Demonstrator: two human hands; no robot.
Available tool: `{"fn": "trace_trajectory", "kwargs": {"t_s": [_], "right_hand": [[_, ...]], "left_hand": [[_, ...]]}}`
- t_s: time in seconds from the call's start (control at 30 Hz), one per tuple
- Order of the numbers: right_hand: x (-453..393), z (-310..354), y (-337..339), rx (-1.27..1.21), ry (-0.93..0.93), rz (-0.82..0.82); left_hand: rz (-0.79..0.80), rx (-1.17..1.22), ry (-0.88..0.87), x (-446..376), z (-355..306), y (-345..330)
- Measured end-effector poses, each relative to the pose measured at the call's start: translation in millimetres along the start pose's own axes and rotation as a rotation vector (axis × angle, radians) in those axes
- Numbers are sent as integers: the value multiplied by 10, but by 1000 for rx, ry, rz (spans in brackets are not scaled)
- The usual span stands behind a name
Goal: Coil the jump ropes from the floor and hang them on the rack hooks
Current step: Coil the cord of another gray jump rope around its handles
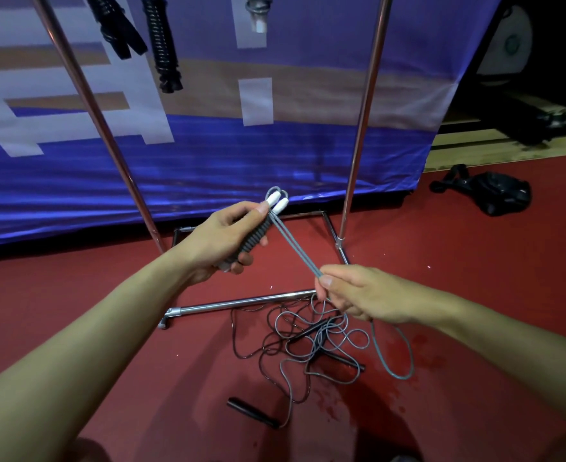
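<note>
My left hand [221, 240] grips the two grey ribbed handles [258, 233] of a jump rope, their white tips pointing up and away. The doubled grey cord [295, 248] runs taut from the tips down to my right hand [355, 293], which pinches it between thumb and fingers. Below that hand the grey cord falls in loose loops [391, 361] onto the red floor. A black jump rope [258, 345] lies tangled there, with black handles [253, 413] beside it. The metal rack [363, 105] stands behind, with coiled ropes [163, 45] hanging at the top.
The rack's base bar [241, 303] crosses the floor just beyond the rope pile. A blue banner [208, 155] hangs behind the rack. A black bag [495, 195] lies on the floor at the right, near a wooden floor edge [508, 148].
</note>
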State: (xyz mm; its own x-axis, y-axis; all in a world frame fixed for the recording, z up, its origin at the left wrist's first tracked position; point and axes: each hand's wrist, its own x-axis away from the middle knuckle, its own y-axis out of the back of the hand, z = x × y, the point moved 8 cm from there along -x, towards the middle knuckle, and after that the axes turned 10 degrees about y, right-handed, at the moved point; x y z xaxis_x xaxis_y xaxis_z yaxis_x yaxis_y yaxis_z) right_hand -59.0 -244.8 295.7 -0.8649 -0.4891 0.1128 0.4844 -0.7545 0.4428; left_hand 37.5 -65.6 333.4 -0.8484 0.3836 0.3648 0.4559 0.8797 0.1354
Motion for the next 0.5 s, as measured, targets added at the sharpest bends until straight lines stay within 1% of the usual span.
{"fn": "trace_trajectory", "kwargs": {"t_s": [0.07,0.2,0.23,0.33,0.4,0.43,0.5], "right_hand": [[42,43,43,0,-5,16],[75,225,46,370,116,66],[65,240,36,396,129,64],[58,120,94,320,86,77],[56,-30,162,361,78,111],[46,-105,227,438,97,102],[0,-246,402,646,128,36]], "left_hand": [[-22,11,16,-1,23,24],[-13,29,24,4,7,-1],[-3,38,22,7,-12,-15],[11,-25,17,45,-61,-52],[61,-68,14,90,-73,-96],[107,-94,13,122,-76,-146],[214,-178,21,210,-59,-306]]}}
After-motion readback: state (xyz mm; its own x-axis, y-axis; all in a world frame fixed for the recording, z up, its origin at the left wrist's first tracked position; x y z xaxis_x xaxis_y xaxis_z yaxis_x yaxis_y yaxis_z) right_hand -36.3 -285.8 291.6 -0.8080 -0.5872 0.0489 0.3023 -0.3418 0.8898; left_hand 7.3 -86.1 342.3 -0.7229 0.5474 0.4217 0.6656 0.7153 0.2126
